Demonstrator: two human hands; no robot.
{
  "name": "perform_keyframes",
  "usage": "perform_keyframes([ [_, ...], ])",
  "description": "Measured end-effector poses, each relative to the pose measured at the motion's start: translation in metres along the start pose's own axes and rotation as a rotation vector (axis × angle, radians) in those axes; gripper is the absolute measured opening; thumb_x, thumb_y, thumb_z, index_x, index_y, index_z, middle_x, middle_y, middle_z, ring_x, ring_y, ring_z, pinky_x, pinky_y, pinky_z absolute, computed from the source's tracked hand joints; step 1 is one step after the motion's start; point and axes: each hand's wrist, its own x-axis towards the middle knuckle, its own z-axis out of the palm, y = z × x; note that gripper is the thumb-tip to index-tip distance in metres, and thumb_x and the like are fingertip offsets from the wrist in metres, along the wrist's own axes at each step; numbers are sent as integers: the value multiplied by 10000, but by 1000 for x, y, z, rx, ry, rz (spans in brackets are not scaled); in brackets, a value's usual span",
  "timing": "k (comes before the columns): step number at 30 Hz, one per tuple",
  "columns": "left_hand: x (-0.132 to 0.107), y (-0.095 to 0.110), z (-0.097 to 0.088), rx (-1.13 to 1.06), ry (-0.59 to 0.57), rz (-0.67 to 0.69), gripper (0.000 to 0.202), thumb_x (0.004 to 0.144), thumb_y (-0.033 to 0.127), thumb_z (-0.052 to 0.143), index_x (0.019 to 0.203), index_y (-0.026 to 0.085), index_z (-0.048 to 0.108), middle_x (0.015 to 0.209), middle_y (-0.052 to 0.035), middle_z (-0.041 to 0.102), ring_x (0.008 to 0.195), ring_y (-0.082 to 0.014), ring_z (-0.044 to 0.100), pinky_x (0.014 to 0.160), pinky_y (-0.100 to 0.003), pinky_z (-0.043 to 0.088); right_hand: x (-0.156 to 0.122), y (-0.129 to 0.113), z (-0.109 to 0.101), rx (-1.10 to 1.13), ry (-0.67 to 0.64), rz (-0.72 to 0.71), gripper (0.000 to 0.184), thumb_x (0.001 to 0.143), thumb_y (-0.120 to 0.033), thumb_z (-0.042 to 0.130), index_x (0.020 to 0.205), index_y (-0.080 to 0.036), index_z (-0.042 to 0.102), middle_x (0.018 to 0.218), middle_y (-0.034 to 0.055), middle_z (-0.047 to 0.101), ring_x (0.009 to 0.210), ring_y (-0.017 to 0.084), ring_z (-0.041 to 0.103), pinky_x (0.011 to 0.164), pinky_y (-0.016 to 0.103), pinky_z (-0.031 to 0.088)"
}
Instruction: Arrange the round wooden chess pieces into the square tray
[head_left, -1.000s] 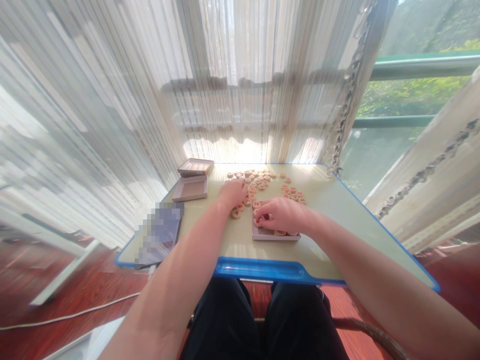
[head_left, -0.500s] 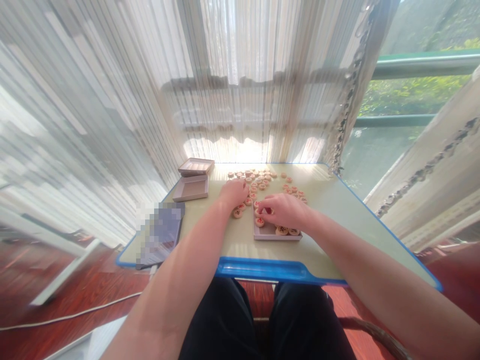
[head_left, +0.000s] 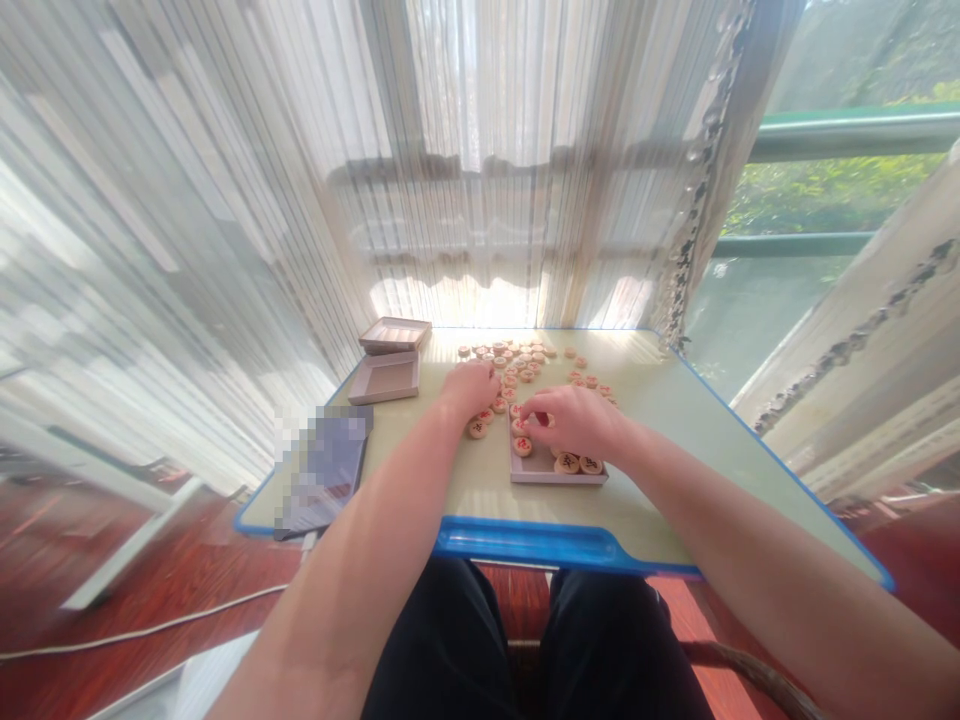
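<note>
Round wooden chess pieces (head_left: 525, 358) with red and dark characters lie scattered over the far part of a pale table (head_left: 480, 480) edged in blue. A shallow grey tray (head_left: 547, 468) near me holds several pieces. My left hand (head_left: 469, 386) rests curled on the table among loose pieces, and what is under its fingers is hidden. Over the tray's far left corner, my right hand (head_left: 577, 420) pinches a piece between fingertips.
Two more shallow grey trays (head_left: 386, 375) sit at the table's far left. A dark flat device (head_left: 326, 468) lies on the left edge. Sheer curtains hang close behind the table. A cable runs over the red wooden floor at left.
My right hand has drawn back up from inside the tray to its far left corner, uncovering pieces in the tray. The left hand has stayed put.
</note>
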Motion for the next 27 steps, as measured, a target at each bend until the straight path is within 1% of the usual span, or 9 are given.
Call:
perform_keyframes([
  [4, 0, 0, 0, -4, 0, 1, 317, 872, 339, 358, 977, 178, 610, 1064, -100, 641, 990, -231, 586, 851, -330, 451, 4, 11, -2, -15, 81, 171, 238, 802, -346, 503, 953, -296, 680, 784, -15, 682, 695, 156, 585, 597, 250, 376],
  [7, 0, 0, -1, 3, -4, -2, 326, 876, 341, 352, 1014, 180, 600, 1084, -105, 634, 991, -236, 587, 845, -338, 453, 10, 29, -2, 12, 153, 312, 286, 816, -361, 471, 1008, -270, 663, 808, 1, 680, 724, 168, 585, 632, 265, 399],
  [10, 0, 0, -1, -1, -6, -4, 329, 879, 333, 347, 1041, 182, 591, 1089, -107, 632, 1001, -235, 584, 845, -333, 451, 15, 49, 1, 30, 204, 417, 300, 816, -328, 443, 995, -231, 665, 883, 31, 670, 820, 180, 578, 706, 275, 418],
  [14, 0, 0, 1, 1, 9, -10, 344, 877, 347, 353, 1028, 165, 602, 1058, -115, 642, 1009, -243, 575, 856, -330, 443, 16, 67, 5, -64, 148, 570, 334, 794, -326, 449, 1004, -204, 678, 1031, 98, 619, 1006, 253, 520, 825, 336, 411],
  [17, 1, 0, 0, 36, 34, 14, 340, 873, 306, 367, 1046, 140, 608, 1072, -121, 640, 1052, -242, 552, 926, -336, 403, 15, 72, 7, -138, 56, 696, 371, 777, -364, 462, 1046, -219, 671, 1095, 131, 580, 1057, 320, 489, 831, 398, 411],
  [19, 0, 2, -3, 67, 52, 12, 321, 859, 252, 394, 1063, 127, 608, 1106, -123, 630, 1089, -240, 535, 971, -339, 366, 15, 73, 7, -138, 8, 738, 405, 768, -376, 467, 1100, -225, 644, 1127, 138, 565, 1039, 329, 511, 828, 413, 413],
  [21, -1, 3, -7, 74, 55, -46, 310, 839, 199, 414, 1064, 122, 611, 1123, -131, 623, 1093, -241, 536, 969, -335, 366, 15, 74, 8, -106, -14, 749, 427, 772, -381, 457, 1137, -225, 616, 1143, 140, 556, 1006, 315, 543, 823, 405, 419],
  [24, -2, 3, -10, 6, 7, -179, 318, 813, 153, 422, 1064, 131, 616, 1098, -140, 636, 1017, -230, 584, 887, -309, 423, 17, 77, 11, -53, -17, 734, 421, 779, -371, 448, 1139, -213, 600, 1123, 141, 557, 953, 280, 578, 801, 372, 430],
  [27, 0, 1, -8, -53, -50, -175, 327, 788, 124, 434, 1046, 167, 630, 1038, -110, 665, 942, -207, 615, 828, -278, 448, 19, 81, 15, -31, 5, 709, 377, 783, -365, 449, 1079, -203, 618, 1081, 133, 568, 924, 255, 588, 788, 349, 432],
])
